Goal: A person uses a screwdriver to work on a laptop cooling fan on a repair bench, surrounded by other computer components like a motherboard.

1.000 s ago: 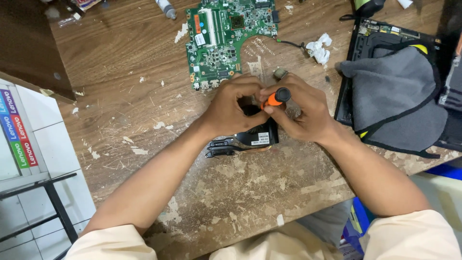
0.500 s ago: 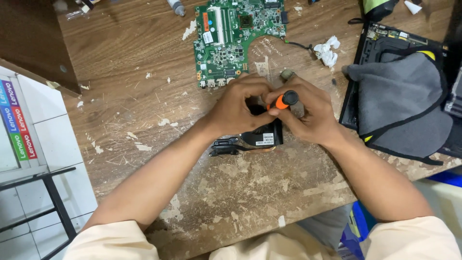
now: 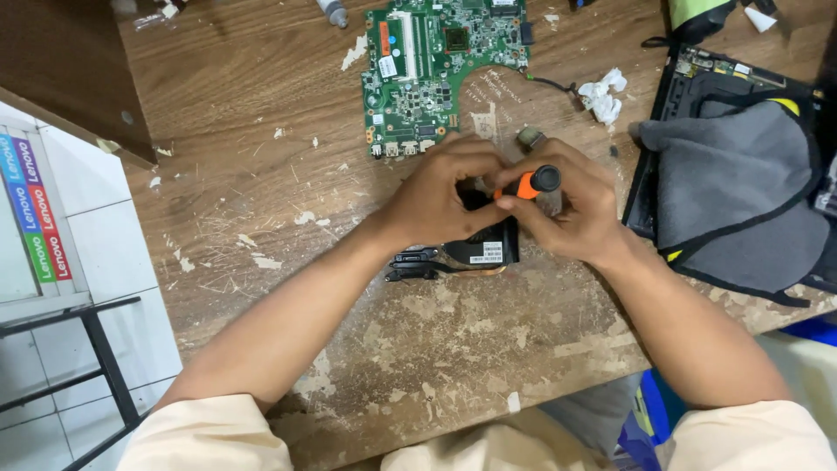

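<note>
My left hand (image 3: pixel 445 196) and my right hand (image 3: pixel 571 214) meet over a black laptop cooling fan with a copper heat pipe (image 3: pixel 475 253) lying on the worn wooden table (image 3: pixel 418 349). My right hand grips a screwdriver with an orange and black handle (image 3: pixel 534 183), its tip pointing down between my hands and hidden there. My left hand's fingers press on the fan and reach the screwdriver's shaft. A green laptop motherboard (image 3: pixel 440 61) lies just beyond my hands.
A grey cloth (image 3: pixel 741 201) covers an opened black laptop chassis (image 3: pixel 697 74) at the right. Crumpled white tissue (image 3: pixel 602 96) lies near the motherboard. A small tube (image 3: pixel 331 12) sits at the far edge. White tiled floor and a black metal frame (image 3: pixel 96 349) lie left.
My hands have stayed on the fan and the screwdriver with only slight shifts. The view has drifted a little, nothing else has moved.
</note>
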